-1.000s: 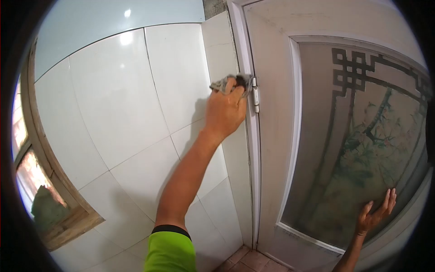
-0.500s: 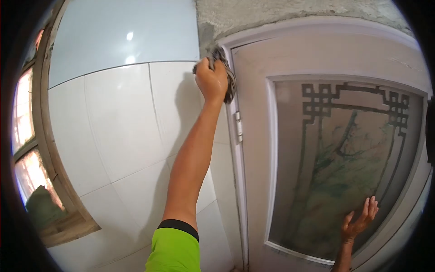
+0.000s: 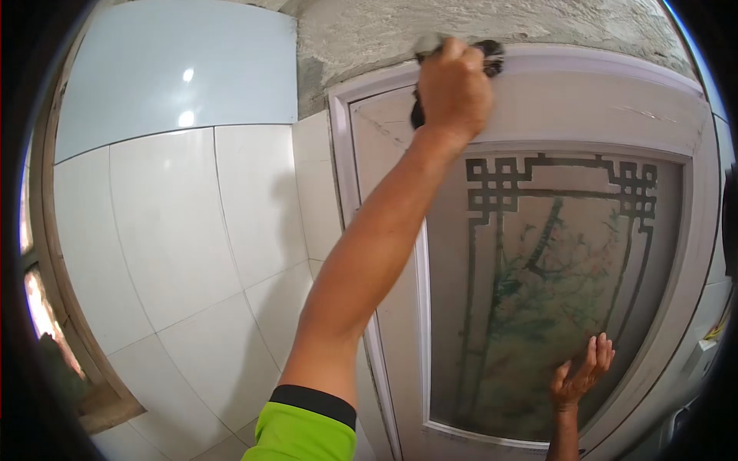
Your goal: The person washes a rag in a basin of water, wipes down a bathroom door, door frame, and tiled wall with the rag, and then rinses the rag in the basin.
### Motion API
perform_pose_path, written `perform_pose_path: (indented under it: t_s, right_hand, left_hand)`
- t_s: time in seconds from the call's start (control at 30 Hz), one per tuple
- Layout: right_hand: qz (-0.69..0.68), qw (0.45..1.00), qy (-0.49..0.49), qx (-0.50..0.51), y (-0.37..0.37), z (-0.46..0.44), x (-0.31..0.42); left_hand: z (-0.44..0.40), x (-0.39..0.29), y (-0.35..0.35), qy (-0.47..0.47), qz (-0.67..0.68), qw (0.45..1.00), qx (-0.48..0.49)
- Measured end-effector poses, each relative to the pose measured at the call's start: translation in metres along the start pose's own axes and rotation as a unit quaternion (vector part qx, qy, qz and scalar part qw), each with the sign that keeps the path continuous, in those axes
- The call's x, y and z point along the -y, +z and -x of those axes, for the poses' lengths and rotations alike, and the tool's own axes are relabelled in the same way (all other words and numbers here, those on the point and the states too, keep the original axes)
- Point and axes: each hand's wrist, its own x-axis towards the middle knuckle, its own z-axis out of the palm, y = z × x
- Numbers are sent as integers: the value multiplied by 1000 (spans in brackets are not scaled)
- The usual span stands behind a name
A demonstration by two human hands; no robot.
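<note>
My left hand point(image 3: 455, 88), at the end of a bright green sleeve, is raised to the top of the door frame point(image 3: 384, 81). Its fingers are closed round a bunched dark rag point(image 3: 492, 57), which is pressed along the frame's upper edge and slightly blurred. Lower on the right, my right hand point(image 3: 583, 378) rests with fingers outstretched against the patterned glass panel point(image 3: 538, 323) of the door, holding nothing.
White wall tiles point(image 3: 177, 223) and a pale blue panel point(image 3: 184, 61) cover the left wall. Rough cement point(image 3: 369, 38) runs above the frame. A wooden window frame point(image 3: 65, 253) stands far left, and a white box with yellow wires point(image 3: 701, 355) is at far right.
My left hand has moved the rag from the frame's upper left corner rightward along its top. The view has shifted right, and my right hand remains on the glass.
</note>
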Motion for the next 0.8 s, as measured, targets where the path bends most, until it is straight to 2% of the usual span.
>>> perform_pose_path:
  t_s: [0.07,0.13,0.23,0.3,0.43,0.53,0.63,0.73,0.8]
  right_hand:
    - [-11,1000,-1,-3,0,-2,1]
    - [-23,1000,2,-3,-3,-2,2]
    - [-21,1000,6,2,-7,-3,2]
    - [-34,999,12,21,-9,-2,-1]
    - [-42,998,29,21,-8,-1,-1]
    - [-33,999,26,9,-4,-1,0]
    - [-17,999,34,-6,-7,-5,3]
    - [-27,999,46,0,-9,-4,2]
    - [-54,998,36,8,-8,-4,0]
  left_hand:
    - [0,3,-6,23,-3,1000,-10]
    - [4,13,-19,-15,-19,994,106]
    - [12,58,-44,-52,-52,986,153]
    - [20,85,-71,-76,-119,972,188]
    - [48,148,-106,-83,-243,947,195]
    - [52,147,-110,-84,-231,959,139]
    - [52,145,-95,-82,-252,953,145]
    - [31,94,-78,-88,-175,969,152]
    - [17,62,-61,-59,-57,987,141]
